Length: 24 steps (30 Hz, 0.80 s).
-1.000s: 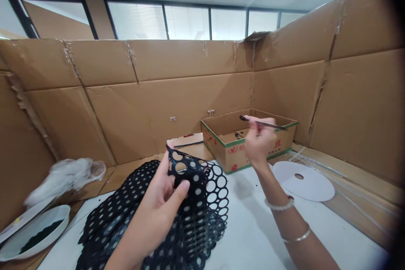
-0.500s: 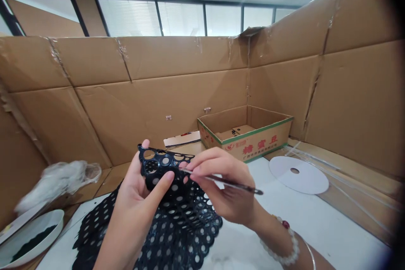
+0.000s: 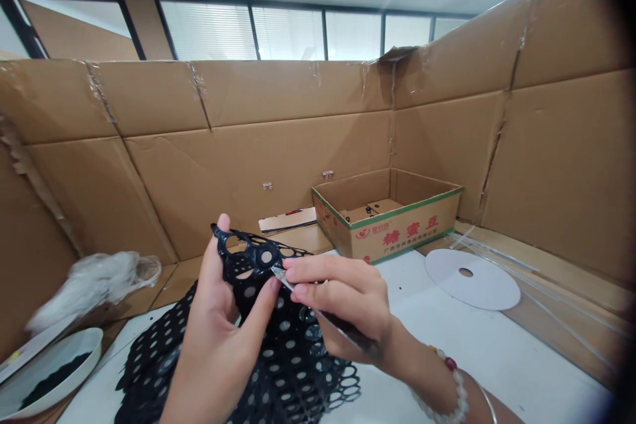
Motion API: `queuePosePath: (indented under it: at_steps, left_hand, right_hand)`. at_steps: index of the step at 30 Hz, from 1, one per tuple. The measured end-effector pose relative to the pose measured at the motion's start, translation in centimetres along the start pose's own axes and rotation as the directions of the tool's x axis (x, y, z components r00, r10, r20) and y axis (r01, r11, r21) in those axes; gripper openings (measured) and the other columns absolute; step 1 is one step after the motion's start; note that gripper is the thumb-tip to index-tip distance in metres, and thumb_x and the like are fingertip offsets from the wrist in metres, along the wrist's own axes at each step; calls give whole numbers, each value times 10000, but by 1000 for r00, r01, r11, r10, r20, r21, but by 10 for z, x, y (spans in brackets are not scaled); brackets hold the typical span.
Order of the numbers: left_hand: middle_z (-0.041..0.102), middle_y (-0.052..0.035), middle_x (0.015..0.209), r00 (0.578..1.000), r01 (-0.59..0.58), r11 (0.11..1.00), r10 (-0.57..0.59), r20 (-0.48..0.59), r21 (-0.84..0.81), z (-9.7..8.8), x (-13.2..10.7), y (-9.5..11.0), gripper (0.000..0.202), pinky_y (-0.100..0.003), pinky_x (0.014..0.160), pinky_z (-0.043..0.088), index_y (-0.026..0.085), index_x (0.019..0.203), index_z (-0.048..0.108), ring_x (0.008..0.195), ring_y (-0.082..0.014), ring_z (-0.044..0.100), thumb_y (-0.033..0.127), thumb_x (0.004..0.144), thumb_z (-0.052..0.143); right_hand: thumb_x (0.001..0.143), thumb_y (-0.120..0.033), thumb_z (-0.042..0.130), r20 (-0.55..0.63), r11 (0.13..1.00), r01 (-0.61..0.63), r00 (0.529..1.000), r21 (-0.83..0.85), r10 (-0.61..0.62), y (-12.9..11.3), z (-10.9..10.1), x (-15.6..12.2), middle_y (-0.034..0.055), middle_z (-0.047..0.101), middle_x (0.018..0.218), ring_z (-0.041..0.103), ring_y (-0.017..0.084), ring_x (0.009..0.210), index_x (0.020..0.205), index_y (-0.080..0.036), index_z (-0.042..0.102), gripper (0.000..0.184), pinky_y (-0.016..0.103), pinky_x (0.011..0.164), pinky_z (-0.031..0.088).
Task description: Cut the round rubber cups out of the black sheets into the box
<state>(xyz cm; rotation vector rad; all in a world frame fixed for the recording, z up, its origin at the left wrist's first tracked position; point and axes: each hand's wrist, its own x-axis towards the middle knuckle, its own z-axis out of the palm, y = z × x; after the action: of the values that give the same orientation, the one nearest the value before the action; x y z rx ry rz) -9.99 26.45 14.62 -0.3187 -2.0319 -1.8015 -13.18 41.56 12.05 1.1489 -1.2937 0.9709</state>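
My left hand point(image 3: 223, 324) grips the upper edge of a black perforated rubber-like sheet point(image 3: 298, 344), thumb in front and fingers behind. The sheet is full of round holes and ring shapes, and its lower part drapes in folds onto the white tabletop. My right hand point(image 3: 342, 305) pinches a slim pointed metal tool point(image 3: 342, 328), silver at the tip and dark along the shaft. Its tip touches or nearly touches the sheet beside a ring at the held edge, just above my left thumb. Whether it is a knife or tweezers is unclear.
An open cardboard box point(image 3: 407, 232) with small black rings inside stands at the back right. Near it lies a white disc point(image 3: 472, 279). To the left are a white bowl point(image 3: 92, 352) with dark contents and a clear plastic bag point(image 3: 104, 281). Cardboard walls point(image 3: 278, 146) surround the table.
My right hand has turned the tool, so its rear end now points lower and its tip sits further left on the sheet. The sheet's right side hangs more stretched out.
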Motion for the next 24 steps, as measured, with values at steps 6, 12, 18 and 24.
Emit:
queuePosePath:
  at_steps: [6, 12, 18, 24]
  left_hand:
    - [428, -14, 1528, 984, -175, 972, 176, 13, 159, 10, -2, -15, 901, -394, 1083, 446, 406, 1516, 228, 1324, -273, 502, 332, 771, 730]
    - [421, -5, 1532, 990, -110, 990, 102, 94, 91, 12, 0, -21, 880, -354, 1071, 459, 412, 1525, 159, 1305, -229, 524, 359, 819, 682]
    - [407, -75, 1538, 988, -35, 983, 7, 154, 180, 16, 6, -29, 889, -405, 1132, 389, 297, 1552, 91, 1382, -252, 431, 452, 850, 615]
    - [643, -149, 1284, 966, 162, 986, -169, 197, 50, 19, 6, -24, 848, -372, 760, 610, 245, 1525, 278, 995, -302, 699, 453, 805, 677]
  right_hand:
    - [859, -49, 479, -28, 969, 16, 999, -246, -24, 0, 12, -8, 57, 670, 797, 656, 138, 800, 717, -162, 528, 188, 277, 803, 584]
    - [837, -52, 496, 9, 946, -61, 998, -319, 67, 2, 12, -10, 97, 664, 920, 654, 201, 945, 762, -151, 500, 124, 308, 776, 582]
    - [867, -44, 432, -27, 962, -181, 983, -206, 179, 13, 10, -12, 74, 703, 828, 719, 159, 815, 840, -163, 519, 149, 222, 688, 597]
    - [915, -213, 513, -226, 803, -580, 771, 138, 596, 50, -24, 1, 1, 664, 653, 661, 105, 565, 811, -184, 467, 117, 189, 550, 566]
